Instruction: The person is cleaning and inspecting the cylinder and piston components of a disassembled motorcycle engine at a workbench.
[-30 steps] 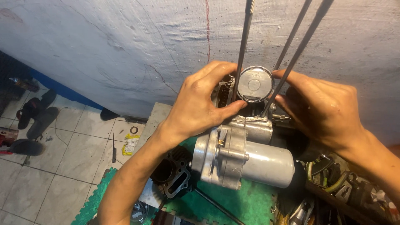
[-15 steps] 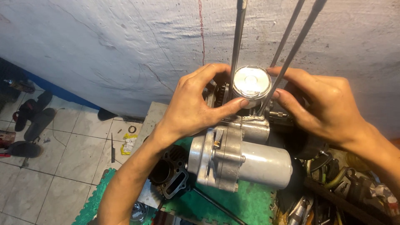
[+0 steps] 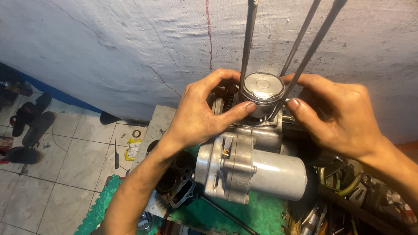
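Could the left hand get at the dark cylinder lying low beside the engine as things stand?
Probably yes. The left hand is on the piston, but the cylinder lies just under its forearm, open on top with nothing over it. The long studs stand higher up, by the piston, not in that path.

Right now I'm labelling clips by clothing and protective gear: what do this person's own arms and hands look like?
Both are bare. The left hand and right hand wear no gloves, rings or watch, and no sleeves show on either forearm as far as the picture reaches. The fingers have short nails, and the hands look slightly grimy.
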